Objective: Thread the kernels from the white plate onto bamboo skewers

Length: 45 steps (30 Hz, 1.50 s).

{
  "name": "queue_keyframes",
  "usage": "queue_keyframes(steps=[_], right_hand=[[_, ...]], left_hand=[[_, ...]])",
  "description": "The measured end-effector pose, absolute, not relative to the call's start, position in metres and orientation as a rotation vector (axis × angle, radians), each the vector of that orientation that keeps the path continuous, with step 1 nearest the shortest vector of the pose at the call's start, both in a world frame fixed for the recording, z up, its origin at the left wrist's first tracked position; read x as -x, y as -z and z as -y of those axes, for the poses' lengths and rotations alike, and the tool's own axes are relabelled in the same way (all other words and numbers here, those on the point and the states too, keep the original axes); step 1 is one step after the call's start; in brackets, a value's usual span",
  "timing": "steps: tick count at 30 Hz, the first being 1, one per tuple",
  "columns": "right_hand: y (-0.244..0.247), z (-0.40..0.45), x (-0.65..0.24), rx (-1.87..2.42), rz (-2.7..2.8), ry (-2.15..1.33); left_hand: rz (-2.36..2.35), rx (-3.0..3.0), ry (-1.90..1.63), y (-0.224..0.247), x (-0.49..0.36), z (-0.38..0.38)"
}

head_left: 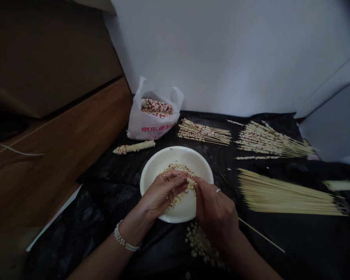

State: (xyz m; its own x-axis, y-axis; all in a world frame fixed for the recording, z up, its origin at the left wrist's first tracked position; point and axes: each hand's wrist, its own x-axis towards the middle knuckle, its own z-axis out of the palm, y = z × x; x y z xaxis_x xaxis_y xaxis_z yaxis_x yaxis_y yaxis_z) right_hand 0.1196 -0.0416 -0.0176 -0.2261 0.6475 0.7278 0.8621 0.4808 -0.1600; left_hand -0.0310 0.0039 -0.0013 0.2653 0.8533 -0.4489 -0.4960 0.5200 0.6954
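Note:
Over a white bowl (151,171) my two hands meet, fingertips close together. Inside the bowl lie loose corn kernels (177,200), pale with some dark red. My left hand (165,190) has its thumb and fingers pinched at a small cluster of kernels (190,181). The fingers of my right hand (214,206) are closed around a thin wooden skewer (262,235), whose bare end sticks out behind the hand to the lower right. Kernels partly cover the skewer's front end between the hands.
A plastic bag (154,124) holds corn cobs. A partly stripped cob (134,147) lies before it. Two piles of kernel-loaded skewers (202,132) and bare skewers (288,194) rest on black plastic sheeting (105,217). Loose kernels (202,243) lie below the bowl.

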Motion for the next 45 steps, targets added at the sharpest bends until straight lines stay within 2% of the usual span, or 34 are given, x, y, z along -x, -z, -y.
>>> queue_keyframes(steps=[12, 20, 28, 31, 37, 45], right_hand=[[0.017, 0.038, -0.121, 1.308, 1.942, 0.267], [0.006, 0.039, -0.13, 1.519, 2.083, 0.467], [0.002, 0.034, -0.139, 1.606, 2.057, 0.448], [-0.004, 0.032, -0.151, 1.676, 2.062, 0.282], [-0.013, 0.027, -0.176, 1.57, 2.115, -0.403], [-0.005, 0.027, -0.171, 1.448, 2.213, -0.367]], left_hand=[[-0.857, -0.437, -0.977, 0.002, 0.03, -0.003], [-0.941, -0.259, -1.207, -0.002, 0.034, -0.013], [-0.957, -0.065, -1.297, -0.008, 0.041, -0.021], [-0.962, 0.009, -1.294, -0.01, 0.041, -0.02], [-0.965, 0.043, -1.302, -0.009, 0.038, -0.021], [-0.957, -0.115, -1.322, -0.003, 0.039, -0.021]])
